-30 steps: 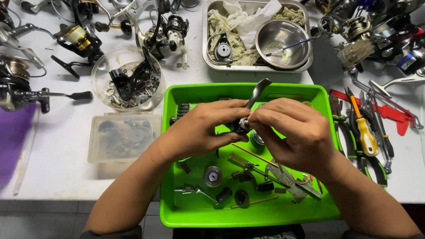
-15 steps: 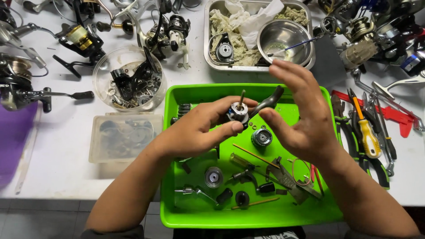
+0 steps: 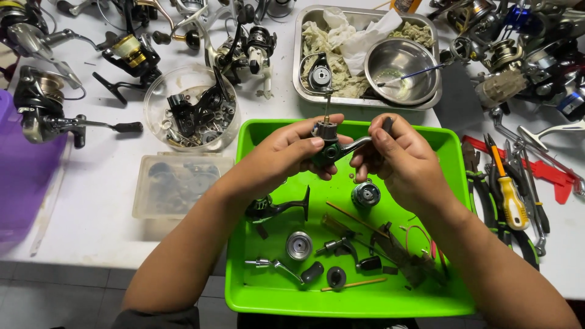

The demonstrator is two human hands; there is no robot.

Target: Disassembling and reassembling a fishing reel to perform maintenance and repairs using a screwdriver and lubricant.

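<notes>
My left hand [image 3: 286, 155] grips a dark fishing reel body [image 3: 327, 144] with a thin shaft sticking up, held above the green tray [image 3: 256, 292]. My right hand [image 3: 399, 158] pinches the reel's metal handle arm [image 3: 364, 139] on its right side. Below the hands, in the tray, lie a round spool [image 3: 365, 195], a silver spool [image 3: 298, 245], a crank handle [image 3: 275, 265], a dark reel foot piece [image 3: 274, 208] and several small parts and thin rods.
A metal tray [image 3: 300, 73] with rags and a steel bowl [image 3: 399, 70] sits behind. A clear bowl of parts [image 3: 190, 109], a clear lidded box [image 3: 180, 186], several reels at left and right, screwdrivers and pliers [image 3: 512, 195] at right, a purple container [image 3: 24, 176] at left.
Both hands rose from low in the tray. My right hand opened beside the reel half a second ago, then closed on the handle arm. The reel body now sits upright.
</notes>
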